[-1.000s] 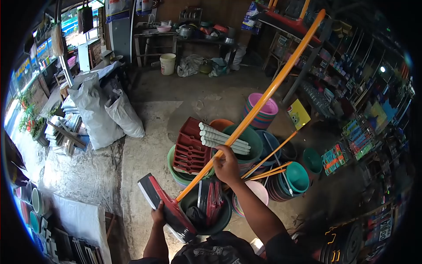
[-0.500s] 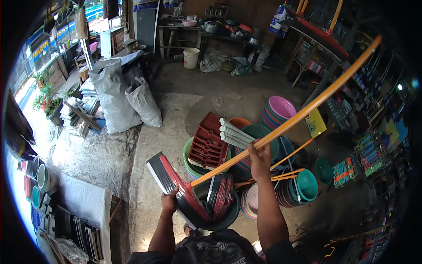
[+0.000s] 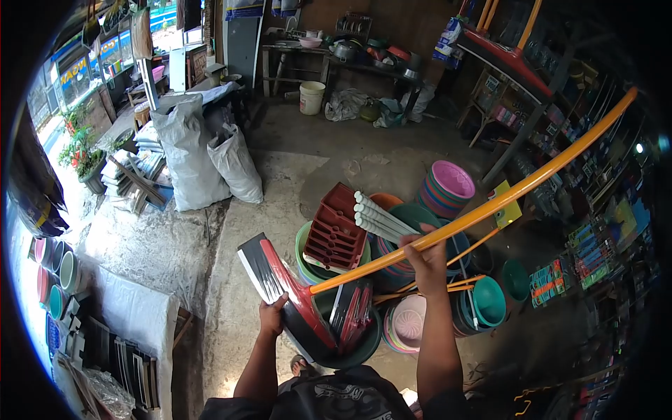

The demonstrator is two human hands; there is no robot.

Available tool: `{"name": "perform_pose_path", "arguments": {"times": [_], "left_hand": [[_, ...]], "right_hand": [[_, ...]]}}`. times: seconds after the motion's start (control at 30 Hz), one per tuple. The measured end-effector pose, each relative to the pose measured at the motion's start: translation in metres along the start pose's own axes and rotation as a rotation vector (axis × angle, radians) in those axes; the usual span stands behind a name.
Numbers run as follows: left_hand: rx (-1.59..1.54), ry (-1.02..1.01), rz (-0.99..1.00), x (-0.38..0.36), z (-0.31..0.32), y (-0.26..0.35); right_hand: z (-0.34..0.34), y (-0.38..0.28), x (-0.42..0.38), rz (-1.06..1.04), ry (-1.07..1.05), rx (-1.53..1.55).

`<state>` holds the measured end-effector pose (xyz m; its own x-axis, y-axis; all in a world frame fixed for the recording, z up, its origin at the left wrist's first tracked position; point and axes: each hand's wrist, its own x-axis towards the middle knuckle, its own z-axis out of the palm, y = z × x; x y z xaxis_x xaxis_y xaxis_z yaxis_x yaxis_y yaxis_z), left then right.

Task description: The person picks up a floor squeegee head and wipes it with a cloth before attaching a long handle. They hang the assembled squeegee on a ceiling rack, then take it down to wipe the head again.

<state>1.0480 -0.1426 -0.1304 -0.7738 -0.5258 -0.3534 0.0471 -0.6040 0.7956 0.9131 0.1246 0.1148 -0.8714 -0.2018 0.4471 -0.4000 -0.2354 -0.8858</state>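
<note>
A long push broom with an orange handle [image 3: 514,190] and a wide red and black head [image 3: 290,301] lies slantwise across my front. Clear plastic seems to cover the black bristles. My left hand [image 3: 273,315] grips the near edge of the head, its fingers partly hidden behind it. Further up, my right hand [image 3: 428,262] is wrapped round the handle. Below the broom, a dark green tub [image 3: 371,346] holds more plastic-wrapped broom heads [image 3: 350,315]. Just beyond my right hand, several pale rods [image 3: 381,222] stick out beside a stack of dark red slotted plastic pieces [image 3: 336,234].
Stacked basins and buckets [image 3: 448,189] stand ahead and to the right. White sacks [image 3: 185,150] sit on the concrete floor at the left. A bench with cookware [image 3: 367,59] lines the back wall. Packaged goods hang along the right side [image 3: 591,241].
The far end of the orange handle has dropped and swung to the right. Both hands keep their hold on the broom. The view has shifted slightly.
</note>
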Motion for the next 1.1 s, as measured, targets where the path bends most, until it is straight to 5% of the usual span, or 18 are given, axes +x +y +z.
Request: {"name": "perform_pose_path", "arguments": {"times": [0.1, 0.37, 0.5, 0.73, 1.1], "left_hand": [[0.014, 0.016, 0.0, 0.001, -0.006, -0.005], [0.024, -0.027, -0.125, -0.012, -0.012, -0.017], [0.045, 0.015, -0.172, -0.015, -0.01, -0.021], [0.08, 0.007, -0.169, -0.019, -0.008, -0.018], [0.112, 0.036, -0.166, -0.007, -0.034, 0.002]], "right_hand": [[0.014, -0.017, -0.006, 0.209, 0.099, 0.294], [0.011, 0.0, -0.022, 0.139, 0.08, -0.144], [0.023, -0.008, -0.021, 0.202, -0.02, 0.298], [0.012, 0.012, -0.025, 0.145, -0.003, -0.099], [0.029, 0.02, -0.019, 0.27, -0.065, 0.079]]}}
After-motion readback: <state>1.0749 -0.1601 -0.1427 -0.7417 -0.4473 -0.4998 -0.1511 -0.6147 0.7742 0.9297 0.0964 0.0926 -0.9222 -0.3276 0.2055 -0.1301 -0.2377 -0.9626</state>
